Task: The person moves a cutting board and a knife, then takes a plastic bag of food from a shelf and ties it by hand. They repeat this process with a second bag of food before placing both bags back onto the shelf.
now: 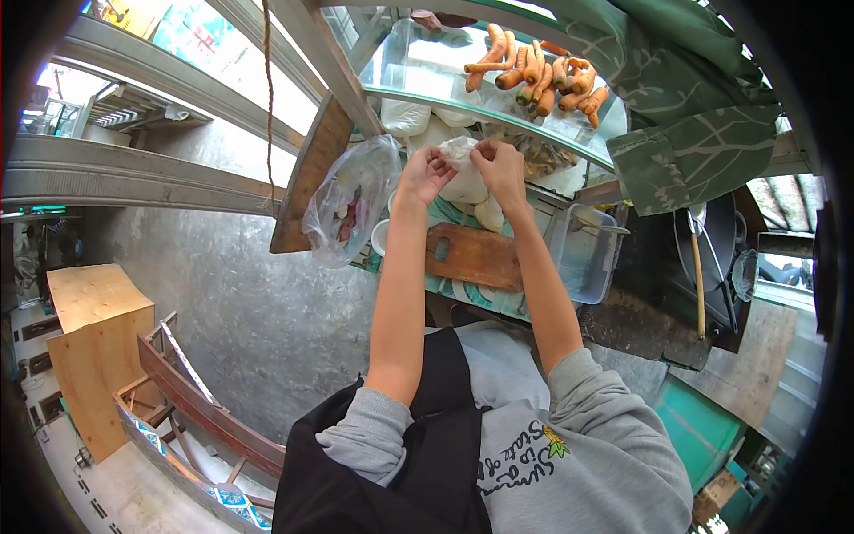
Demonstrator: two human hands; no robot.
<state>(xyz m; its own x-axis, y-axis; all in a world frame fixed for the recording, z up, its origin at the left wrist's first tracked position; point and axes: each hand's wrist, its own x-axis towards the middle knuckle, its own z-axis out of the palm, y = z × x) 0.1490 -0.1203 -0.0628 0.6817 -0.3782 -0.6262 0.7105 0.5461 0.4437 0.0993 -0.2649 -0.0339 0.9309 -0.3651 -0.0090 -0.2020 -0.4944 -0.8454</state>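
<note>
Pinching the gathered top of a white plastic bag (464, 184), the person's two hands come close together over the far side of the tabletop (449, 288). The left hand (428, 173) has its fingers curled in at one side of the bag's top, palm partly showing; the right hand (500, 169) grips the other side between thumb and fingers. The bag hangs below them, just beyond a wooden cutting board (476, 257) that lies flat. Left of the board stand a white cup (381, 238) and a clear plastic bag (354, 200) with reddish contents; right of it sits a clear plastic container (587, 258). Carrots (537, 76) rest on a glass shelf (498, 114) above.
</note>
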